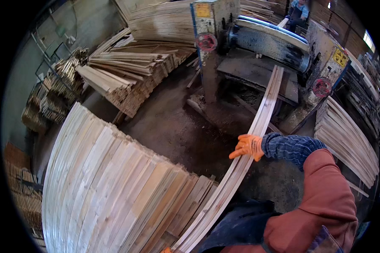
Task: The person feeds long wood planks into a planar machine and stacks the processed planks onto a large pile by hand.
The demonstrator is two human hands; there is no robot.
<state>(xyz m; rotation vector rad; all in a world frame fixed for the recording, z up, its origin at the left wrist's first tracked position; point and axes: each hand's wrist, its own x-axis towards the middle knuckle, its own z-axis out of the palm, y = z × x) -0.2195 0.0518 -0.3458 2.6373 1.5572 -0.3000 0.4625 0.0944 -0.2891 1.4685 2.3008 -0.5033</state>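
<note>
Two or so long, pale wooden boards (236, 170), side by side, run from the lower edge up to the dark bed of a woodworking machine (257, 69). My right hand (247, 146), in an orange glove, lies across them near mid-length with its fingers curled over their left edge. Only a scrap of my left hand (166, 250), also orange-gloved, shows at the bottom rim beside the near end of the boards; its fingers are cut off from view. The far ends of the boards rest on the machine bed, below a worn blue-white roller housing (270, 42).
A large stack of boards (101, 181) stands close at my left. Another stack (126, 80) lies beyond it, and more boards (346, 139) are at right. Red handwheels (206, 42) sit on the machine's posts. Behind the machine, a person in blue (297, 14) stands near a board.
</note>
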